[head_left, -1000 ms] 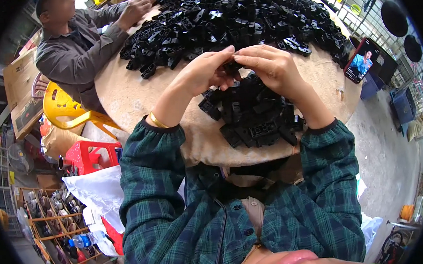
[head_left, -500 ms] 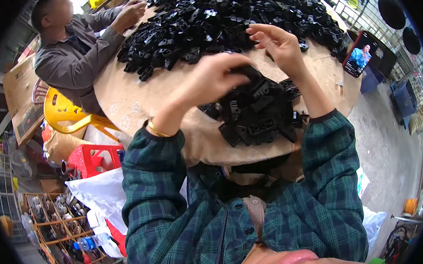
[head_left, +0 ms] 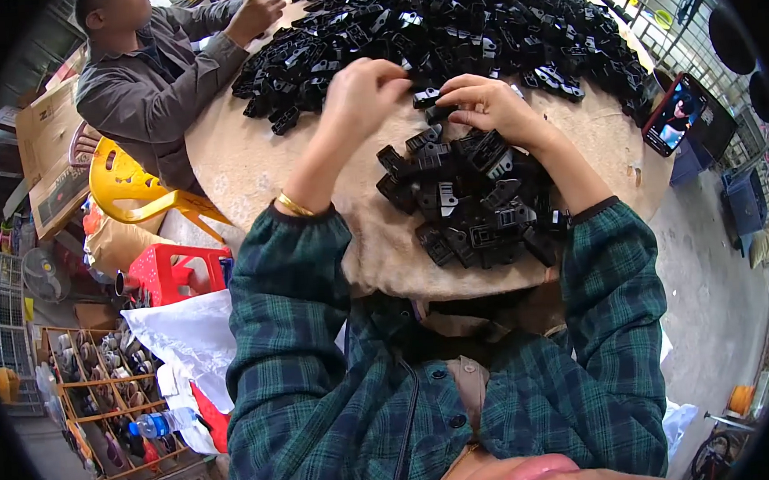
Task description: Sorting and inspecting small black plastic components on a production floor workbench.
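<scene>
Small black plastic part pinched between both hands, above the gap between two piles. Left hand curled, fingertips closed on the part's left end; right hand fingers closed on its right end. Near pile of black parts lies just below. Large heap beyond. Round tabletop. Co-worker's hand at heap's far-left edge. Phone at right rim.

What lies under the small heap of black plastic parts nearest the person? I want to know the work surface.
Under the small heap of black plastic parts shows a round tan cloth-covered table; the cloth directly beneath is hidden.
</scene>
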`<state>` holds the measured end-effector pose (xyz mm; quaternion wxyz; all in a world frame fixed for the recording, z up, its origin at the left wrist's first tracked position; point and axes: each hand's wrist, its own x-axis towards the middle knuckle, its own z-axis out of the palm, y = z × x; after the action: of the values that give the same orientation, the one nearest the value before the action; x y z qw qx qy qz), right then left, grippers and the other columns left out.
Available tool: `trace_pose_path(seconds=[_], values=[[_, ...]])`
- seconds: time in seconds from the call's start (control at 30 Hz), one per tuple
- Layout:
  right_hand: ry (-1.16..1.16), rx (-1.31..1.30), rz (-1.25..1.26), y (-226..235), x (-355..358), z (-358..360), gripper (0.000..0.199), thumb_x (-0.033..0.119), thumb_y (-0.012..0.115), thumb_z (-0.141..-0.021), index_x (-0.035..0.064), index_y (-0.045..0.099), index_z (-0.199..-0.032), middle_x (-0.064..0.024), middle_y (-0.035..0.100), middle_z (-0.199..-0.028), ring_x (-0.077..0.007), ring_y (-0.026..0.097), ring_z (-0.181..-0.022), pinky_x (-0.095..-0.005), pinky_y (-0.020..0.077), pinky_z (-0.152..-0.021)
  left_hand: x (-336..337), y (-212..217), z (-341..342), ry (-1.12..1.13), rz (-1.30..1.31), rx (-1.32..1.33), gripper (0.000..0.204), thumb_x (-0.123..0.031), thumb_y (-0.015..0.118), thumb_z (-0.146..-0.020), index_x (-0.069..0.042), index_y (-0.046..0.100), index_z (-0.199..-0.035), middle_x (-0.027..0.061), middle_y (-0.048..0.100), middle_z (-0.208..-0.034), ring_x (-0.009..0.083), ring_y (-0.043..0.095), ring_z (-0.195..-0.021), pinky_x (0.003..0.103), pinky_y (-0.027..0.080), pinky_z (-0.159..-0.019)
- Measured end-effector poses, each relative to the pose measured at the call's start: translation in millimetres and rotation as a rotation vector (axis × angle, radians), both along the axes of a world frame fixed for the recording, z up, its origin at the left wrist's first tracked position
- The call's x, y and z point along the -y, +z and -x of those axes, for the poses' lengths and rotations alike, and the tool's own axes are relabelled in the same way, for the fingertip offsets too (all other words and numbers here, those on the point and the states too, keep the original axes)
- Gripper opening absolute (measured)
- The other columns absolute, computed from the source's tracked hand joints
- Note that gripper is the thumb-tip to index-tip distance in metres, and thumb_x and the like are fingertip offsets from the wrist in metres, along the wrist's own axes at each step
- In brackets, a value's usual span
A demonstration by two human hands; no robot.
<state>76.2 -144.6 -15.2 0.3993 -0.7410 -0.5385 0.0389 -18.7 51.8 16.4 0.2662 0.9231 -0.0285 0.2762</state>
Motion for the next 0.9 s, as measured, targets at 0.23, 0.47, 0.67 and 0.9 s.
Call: trace_pose_path(seconds=[0.23,0.47,0.67,0.9], values=[[-0.085,-0.013,0.012,-4,-1,-1,0.022,0.005,0.066,-0.07,0.0034,0.064,-0.092,-0.0091,0.062,-0.092,-0.0205,0.061,-0.079,-0.0289,0.049,-0.071,16,-36,-26,-0.157,-0.071,-0.128,0.023,-0.02,0.062,-0.074,-0.002,0.066,-0.089,0.0178,0.063,-0.084,0.0316,0.062,-0.077,0.037,0.049,-0.071],[-0.123,-0.048,0.045,3,4,7,0.026,-0.002,0.066,-0.068,0.002,0.062,-0.093,-0.0065,0.063,-0.08,-0.0125,0.058,-0.068,-0.025,0.0477,-0.064,17,-28,-21,-0.309,0.18,-0.338,0.02,-0.014,0.061,-0.079,0.001,0.064,-0.093,0.0082,0.065,-0.078,0.0116,0.06,-0.069,0.025,0.048,-0.063],[-0.167,0.096,0.08,8,23,-3,0.025,0.004,0.067,-0.068,0.0038,0.064,-0.094,-0.007,0.061,-0.076,-0.012,0.055,-0.062,-0.0242,0.0455,-0.058,-1,-14,-21,-0.075,0.256,-0.06,0.019,-0.013,0.064,-0.079,-0.001,0.066,-0.094,0.0074,0.067,-0.081,0.0101,0.06,-0.068,0.023,0.047,-0.063],[-0.285,0.14,0.099,6,53,-21,0.023,0.011,0.067,-0.07,0.0007,0.063,-0.091,-0.0083,0.061,-0.079,-0.0152,0.057,-0.066,-0.0259,0.0472,-0.061,-71,-5,-5,0.046,0.117,-0.195,0.022,-0.003,0.058,-0.07,-0.004,0.067,-0.09,0.0108,0.065,-0.076,0.0144,0.061,-0.069,0.025,0.047,-0.064]])
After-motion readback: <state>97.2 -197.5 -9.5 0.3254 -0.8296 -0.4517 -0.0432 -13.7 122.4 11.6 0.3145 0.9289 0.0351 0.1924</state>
